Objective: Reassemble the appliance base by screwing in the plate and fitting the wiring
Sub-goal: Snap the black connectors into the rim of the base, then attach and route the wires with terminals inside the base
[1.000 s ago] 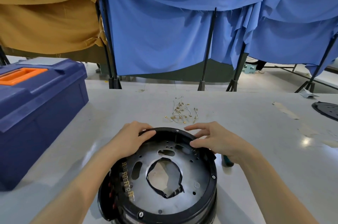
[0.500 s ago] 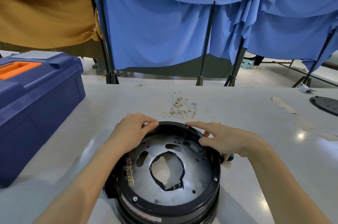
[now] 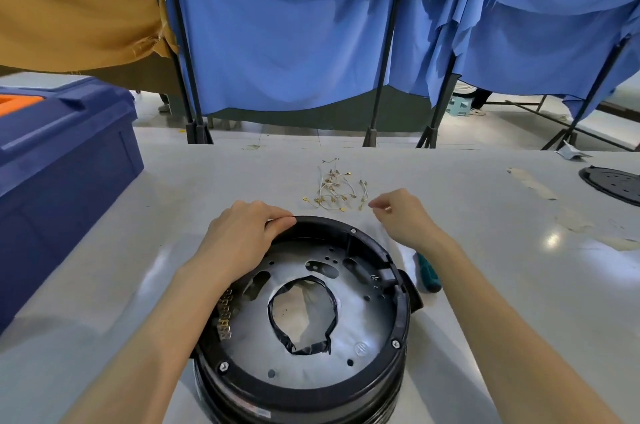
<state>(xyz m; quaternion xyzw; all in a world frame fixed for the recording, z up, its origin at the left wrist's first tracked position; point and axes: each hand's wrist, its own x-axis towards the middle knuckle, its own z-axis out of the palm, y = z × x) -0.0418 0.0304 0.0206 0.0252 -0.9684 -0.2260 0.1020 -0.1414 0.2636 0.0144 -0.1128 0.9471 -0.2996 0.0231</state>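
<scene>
Appliance base (image 3: 398,323) before us, plate (image 3: 367,316) inside | left hand (image 3: 242,236) grips its far rim, steadying | right hand (image 3: 405,219) curled just beyond it near wire leads (image 3: 334,190), contents unclear | we'd lift one lead by its terminal.

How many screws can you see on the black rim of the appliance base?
3 on the rim: far-right screw, near-right screw, near-left screw. The left hand covers the far left part, so a fourth may be hidden.

Matt grey metal plate (image 3: 360,326) in glossy black plastic base (image 3: 311,389), on smooth glossy table (image 3: 485,250)
</scene>
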